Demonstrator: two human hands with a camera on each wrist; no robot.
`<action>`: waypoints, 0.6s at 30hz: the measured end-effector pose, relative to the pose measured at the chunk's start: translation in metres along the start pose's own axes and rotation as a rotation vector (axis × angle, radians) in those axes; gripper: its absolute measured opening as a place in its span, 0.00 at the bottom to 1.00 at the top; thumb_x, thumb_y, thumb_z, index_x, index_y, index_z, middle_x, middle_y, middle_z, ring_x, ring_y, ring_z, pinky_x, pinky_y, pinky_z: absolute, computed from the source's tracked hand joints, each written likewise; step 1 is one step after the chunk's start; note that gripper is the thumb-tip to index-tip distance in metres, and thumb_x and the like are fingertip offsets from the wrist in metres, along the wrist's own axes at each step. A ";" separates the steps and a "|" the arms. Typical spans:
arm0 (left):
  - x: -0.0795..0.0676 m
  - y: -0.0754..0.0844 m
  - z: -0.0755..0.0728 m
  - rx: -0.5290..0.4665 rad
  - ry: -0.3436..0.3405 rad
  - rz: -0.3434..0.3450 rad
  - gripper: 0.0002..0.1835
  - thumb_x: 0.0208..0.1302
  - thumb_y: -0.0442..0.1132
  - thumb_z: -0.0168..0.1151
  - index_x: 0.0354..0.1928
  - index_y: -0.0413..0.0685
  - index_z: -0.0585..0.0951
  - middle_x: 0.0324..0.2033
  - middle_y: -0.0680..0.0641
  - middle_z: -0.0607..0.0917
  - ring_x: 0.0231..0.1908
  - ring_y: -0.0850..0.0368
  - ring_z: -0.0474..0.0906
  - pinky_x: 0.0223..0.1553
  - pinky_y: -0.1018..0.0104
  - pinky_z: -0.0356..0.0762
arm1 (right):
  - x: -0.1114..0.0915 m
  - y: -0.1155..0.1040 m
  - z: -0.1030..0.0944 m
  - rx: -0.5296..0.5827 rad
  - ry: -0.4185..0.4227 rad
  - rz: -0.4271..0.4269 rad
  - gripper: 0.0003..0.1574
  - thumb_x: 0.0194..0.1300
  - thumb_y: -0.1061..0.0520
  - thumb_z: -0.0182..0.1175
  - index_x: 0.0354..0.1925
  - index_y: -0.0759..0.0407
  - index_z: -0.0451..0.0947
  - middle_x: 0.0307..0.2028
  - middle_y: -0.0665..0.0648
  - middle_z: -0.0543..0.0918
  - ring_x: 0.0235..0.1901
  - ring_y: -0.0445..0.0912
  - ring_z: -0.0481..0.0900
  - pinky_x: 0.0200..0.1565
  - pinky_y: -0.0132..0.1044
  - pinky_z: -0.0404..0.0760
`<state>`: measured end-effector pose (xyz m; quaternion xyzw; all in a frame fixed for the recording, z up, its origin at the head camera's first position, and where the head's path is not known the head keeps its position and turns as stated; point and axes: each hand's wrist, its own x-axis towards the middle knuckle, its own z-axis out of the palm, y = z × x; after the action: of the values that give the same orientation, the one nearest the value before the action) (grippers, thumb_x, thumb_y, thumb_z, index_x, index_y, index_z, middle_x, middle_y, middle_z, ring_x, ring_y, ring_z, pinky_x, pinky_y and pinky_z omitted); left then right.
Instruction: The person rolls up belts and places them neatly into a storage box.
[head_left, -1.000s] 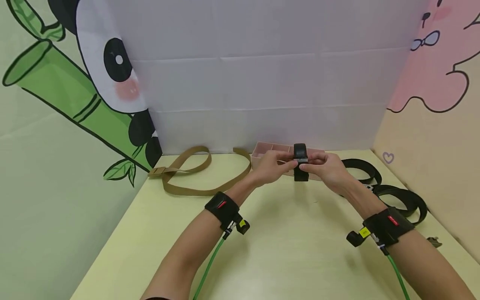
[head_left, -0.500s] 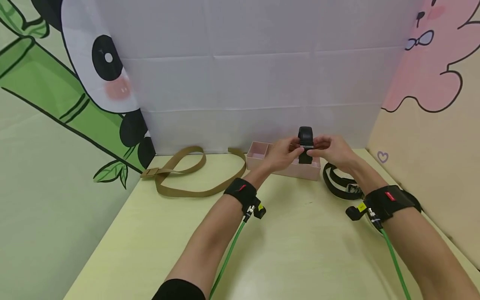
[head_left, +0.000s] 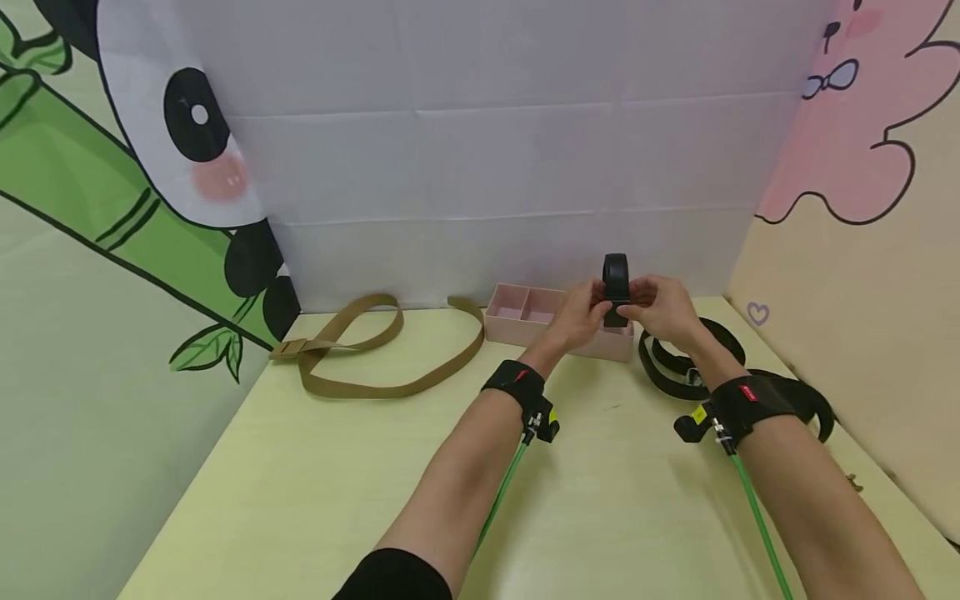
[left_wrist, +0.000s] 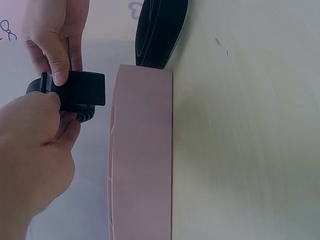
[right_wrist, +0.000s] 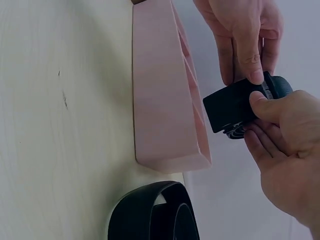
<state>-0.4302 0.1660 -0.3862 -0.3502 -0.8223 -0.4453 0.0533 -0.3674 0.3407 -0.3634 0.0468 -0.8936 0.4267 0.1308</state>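
Observation:
A black belt, coiled into a tight roll with a buckle piece across it, is held up over the right end of a pink divided box. My left hand pinches it from the left, and my right hand pinches it from the right. In the left wrist view, the thumbs press on the roll beside the buckle. The right wrist view shows the belt's flat outer end pointing toward the box, with coiled layers beneath. Fingers hide part of the roll.
To the left lies a tan belt in loose loops with its buckle at the table edge. Black coiled belts rest right of the box, partly behind my right forearm. A small metallic piece lies near the table's right edge. A white sheet hangs behind.
Both hands have raised the rolled belt from in front of the box to above its right end, then stayed nearly still. The view has shifted slightly right.

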 end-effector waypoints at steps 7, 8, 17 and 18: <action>-0.001 -0.007 0.007 0.089 0.004 -0.001 0.15 0.77 0.34 0.58 0.60 0.37 0.75 0.47 0.45 0.84 0.45 0.59 0.79 0.48 0.68 0.79 | 0.000 0.015 0.013 0.015 0.030 -0.004 0.23 0.67 0.63 0.69 0.57 0.71 0.77 0.53 0.69 0.83 0.53 0.59 0.82 0.55 0.54 0.80; -0.002 -0.009 0.008 0.096 -0.002 -0.006 0.15 0.76 0.34 0.59 0.60 0.37 0.76 0.47 0.44 0.85 0.45 0.59 0.80 0.48 0.68 0.79 | -0.001 0.018 0.015 0.005 0.026 0.003 0.23 0.67 0.62 0.69 0.57 0.70 0.77 0.53 0.69 0.83 0.52 0.58 0.82 0.54 0.53 0.81; -0.013 -0.017 0.014 0.220 -0.062 -0.020 0.13 0.77 0.38 0.59 0.56 0.38 0.80 0.43 0.45 0.86 0.37 0.59 0.78 0.39 0.70 0.76 | -0.007 0.027 0.026 -0.093 -0.029 0.035 0.24 0.71 0.61 0.65 0.60 0.73 0.77 0.50 0.71 0.84 0.47 0.59 0.83 0.45 0.50 0.83; -0.014 -0.018 0.014 0.233 -0.067 -0.030 0.13 0.77 0.39 0.58 0.56 0.38 0.80 0.43 0.46 0.86 0.37 0.59 0.77 0.39 0.70 0.76 | -0.007 0.027 0.028 -0.101 -0.041 0.033 0.24 0.72 0.61 0.64 0.61 0.73 0.77 0.49 0.71 0.84 0.46 0.59 0.83 0.45 0.50 0.82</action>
<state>-0.4278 0.1625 -0.4126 -0.3442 -0.8750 -0.3353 0.0593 -0.3718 0.3355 -0.4022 0.0340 -0.9172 0.3822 0.1076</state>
